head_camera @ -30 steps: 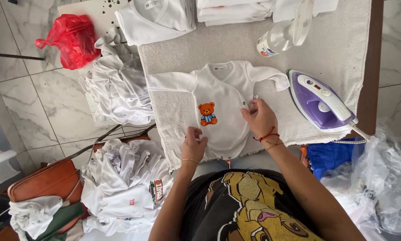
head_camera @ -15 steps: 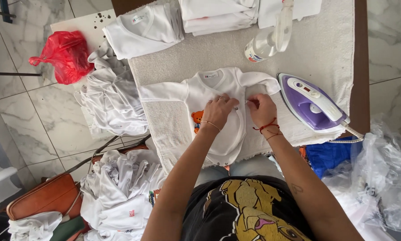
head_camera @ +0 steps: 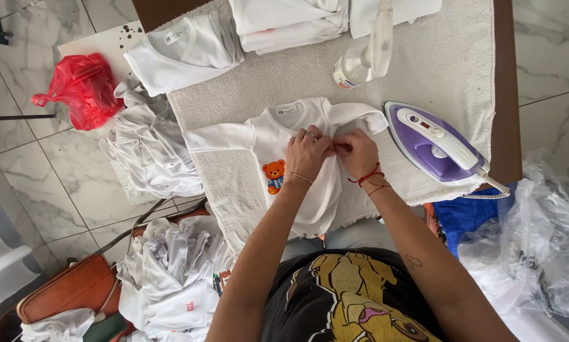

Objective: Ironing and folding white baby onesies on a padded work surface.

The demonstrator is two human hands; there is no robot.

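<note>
A white baby bodysuit [head_camera: 278,136] with a small bear print lies flat on the towel-covered ironing surface [head_camera: 284,76]. My left hand [head_camera: 308,152] and my right hand [head_camera: 357,152] meet over its chest, fingertips pinching the fabric at the front opening. The right wrist wears red string bracelets. A purple and white iron [head_camera: 435,142] lies just right of my right hand.
A spray bottle [head_camera: 364,54] lies above the bodysuit. Folded white garments [head_camera: 284,22] sit at the far edge, another [head_camera: 183,50] at upper left. White clothes heaps [head_camera: 151,152] and a red bag [head_camera: 78,88] are on the left; clear plastic bags [head_camera: 538,240] on the right.
My left hand moved from the bodysuit's lower hem up to the chest. Both hands now pinch the fabric together at the middle.
</note>
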